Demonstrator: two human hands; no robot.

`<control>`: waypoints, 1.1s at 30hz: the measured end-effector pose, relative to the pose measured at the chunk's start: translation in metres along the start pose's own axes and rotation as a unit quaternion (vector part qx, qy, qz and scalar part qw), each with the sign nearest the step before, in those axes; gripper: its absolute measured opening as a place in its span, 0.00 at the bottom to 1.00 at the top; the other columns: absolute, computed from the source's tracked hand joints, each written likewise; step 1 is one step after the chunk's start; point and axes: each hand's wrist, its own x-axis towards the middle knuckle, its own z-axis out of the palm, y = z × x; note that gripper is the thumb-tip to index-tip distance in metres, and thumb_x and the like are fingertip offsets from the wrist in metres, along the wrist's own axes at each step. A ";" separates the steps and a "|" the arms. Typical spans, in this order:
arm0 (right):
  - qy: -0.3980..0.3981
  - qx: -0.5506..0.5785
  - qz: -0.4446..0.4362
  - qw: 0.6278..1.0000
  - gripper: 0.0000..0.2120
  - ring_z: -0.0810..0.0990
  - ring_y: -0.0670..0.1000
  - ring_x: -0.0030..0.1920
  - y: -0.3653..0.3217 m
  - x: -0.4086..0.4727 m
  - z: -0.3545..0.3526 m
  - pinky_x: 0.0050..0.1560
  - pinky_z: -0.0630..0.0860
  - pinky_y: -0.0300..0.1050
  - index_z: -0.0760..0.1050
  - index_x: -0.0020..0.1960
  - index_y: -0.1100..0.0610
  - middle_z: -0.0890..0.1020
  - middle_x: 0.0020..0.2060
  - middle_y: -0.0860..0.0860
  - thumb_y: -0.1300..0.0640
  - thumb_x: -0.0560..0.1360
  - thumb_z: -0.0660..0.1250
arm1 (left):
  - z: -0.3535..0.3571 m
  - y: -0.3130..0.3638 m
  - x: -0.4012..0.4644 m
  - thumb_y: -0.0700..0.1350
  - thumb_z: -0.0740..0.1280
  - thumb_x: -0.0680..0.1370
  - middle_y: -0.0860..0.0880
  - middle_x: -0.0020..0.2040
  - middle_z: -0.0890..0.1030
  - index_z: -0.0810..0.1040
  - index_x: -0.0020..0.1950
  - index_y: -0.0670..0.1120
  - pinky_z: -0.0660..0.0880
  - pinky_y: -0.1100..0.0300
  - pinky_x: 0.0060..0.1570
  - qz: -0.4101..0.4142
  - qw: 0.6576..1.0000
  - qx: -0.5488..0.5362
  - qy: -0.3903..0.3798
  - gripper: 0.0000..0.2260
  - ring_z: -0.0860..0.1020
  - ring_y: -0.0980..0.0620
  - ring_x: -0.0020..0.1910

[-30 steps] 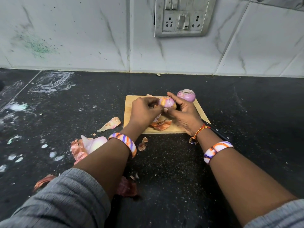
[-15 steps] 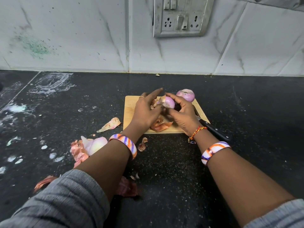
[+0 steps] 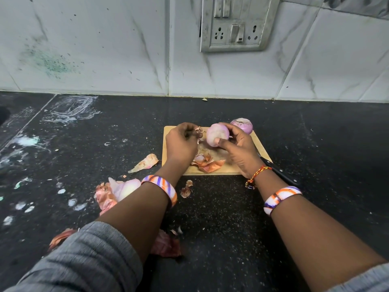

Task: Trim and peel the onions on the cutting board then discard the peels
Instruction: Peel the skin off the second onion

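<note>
1. Counter [image 3: 231, 218], black, is strewn with peels [image 3: 105, 197].
2. Cutting board [image 3: 262, 149] is laid on it, with more peels on it.
3. Right hand [image 3: 240, 148] is wrapped around a peeled onion [image 3: 216, 134], raised above the board.
4. Left hand [image 3: 181, 142] is pinched on a peel scrap [image 3: 199, 131].
5. Second onion [image 3: 243, 124] is set at the board's far corner.

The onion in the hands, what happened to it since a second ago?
The two hands have pulled apart. The right hand now holds the peeled onion alone, lifted a little above the cutting board. The left hand drew away to the left, pinching a torn-off peel. The second onion, the knife and the peels on the counter stayed put.
</note>
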 end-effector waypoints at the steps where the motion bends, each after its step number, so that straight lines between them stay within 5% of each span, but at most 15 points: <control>1: 0.008 0.018 0.010 1.000 0.17 0.77 0.52 0.56 0.001 0.001 -0.001 0.56 0.78 0.46 0.73 0.60 0.56 0.78 0.54 0.53 0.67 0.72 0.67 | -0.001 0.000 0.000 0.30 0.59 0.75 0.46 0.39 0.79 0.77 0.46 0.42 0.70 0.70 0.26 0.001 1.000 0.007 0.001 0.10 0.74 0.59 0.29; 3: 0.008 0.066 0.024 0.998 0.15 0.78 0.55 0.56 0.003 0.003 -0.001 0.58 0.76 0.53 0.72 0.60 0.58 0.78 0.55 0.55 0.66 0.74 0.65 | -0.002 0.000 0.000 0.29 0.56 0.76 0.45 0.41 0.79 0.77 0.52 0.39 0.66 0.74 0.22 -0.002 1.000 0.015 -0.013 0.14 0.74 0.61 0.26; 5: 0.002 0.137 0.030 0.990 0.15 0.79 0.55 0.52 0.002 0.004 -0.001 0.53 0.79 0.48 0.70 0.61 0.59 0.76 0.56 0.57 0.68 0.76 0.61 | 0.000 0.000 0.002 0.29 0.54 0.77 0.43 0.43 0.78 0.78 0.54 0.36 0.66 0.74 0.22 -0.017 0.999 0.014 -0.029 0.15 0.74 0.60 0.26; 9: 0.017 0.229 0.050 0.972 0.18 0.79 0.56 0.46 -0.005 0.004 -0.003 0.37 0.80 0.40 0.67 0.64 0.54 0.70 0.57 0.54 0.69 0.78 0.54 | 0.004 0.000 0.004 0.34 0.57 0.78 0.41 0.45 0.79 0.78 0.52 0.36 0.80 0.54 0.43 -0.048 0.997 -0.037 -0.042 0.11 0.76 0.48 0.42; 15: -0.004 0.181 0.058 0.982 0.15 0.75 0.46 0.24 -0.007 0.002 -0.001 0.21 0.70 0.35 0.70 0.61 0.58 0.77 0.38 0.58 0.62 0.80 0.49 | 0.005 0.000 0.000 0.42 0.72 0.71 0.46 0.52 0.81 0.79 0.56 0.43 0.74 0.59 0.55 0.019 0.995 0.010 -0.101 0.15 0.78 0.52 0.52; 22: -0.004 0.020 0.059 0.998 0.15 0.64 0.46 0.16 -0.003 0.001 0.004 0.17 0.58 0.32 0.77 0.48 0.54 0.71 0.19 0.52 0.49 0.80 0.54 | 0.003 -0.001 0.000 0.41 0.72 0.71 0.47 0.43 0.81 0.80 0.55 0.41 0.72 0.71 0.40 0.046 0.995 -0.015 -0.084 0.14 0.76 0.64 0.35; 26: 0.060 -0.051 0.060 0.995 0.26 0.67 0.47 0.17 -0.008 -0.002 0.010 0.19 0.62 0.33 0.72 0.32 0.57 0.70 0.19 0.53 0.40 0.78 0.52 | 0.004 -0.004 0.001 0.44 0.77 0.65 0.48 0.47 0.81 0.78 0.58 0.43 0.76 0.62 0.49 0.051 0.990 0.022 -0.133 0.24 0.78 0.55 0.44; 30: 0.071 -0.118 0.076 0.988 0.32 0.65 0.44 0.14 -0.012 0.000 0.013 0.19 0.61 0.31 0.70 0.29 0.60 0.70 0.17 0.51 0.37 0.78 0.46 | 0.003 -0.003 0.001 0.45 0.78 0.64 0.52 0.35 0.76 0.79 0.58 0.42 0.73 0.63 0.37 0.039 0.990 -0.001 -0.137 0.24 0.73 0.56 0.35; 33: 0.071 -0.129 0.098 0.984 0.34 0.64 0.45 0.13 -0.012 0.005 0.015 0.19 0.61 0.31 0.72 0.32 0.61 0.70 0.17 0.50 0.36 0.77 0.45 | 0.000 -0.004 0.003 0.43 0.76 0.65 0.45 0.40 0.81 0.79 0.59 0.41 0.78 0.54 0.45 0.029 0.987 -0.040 -0.150 0.23 0.76 0.52 0.39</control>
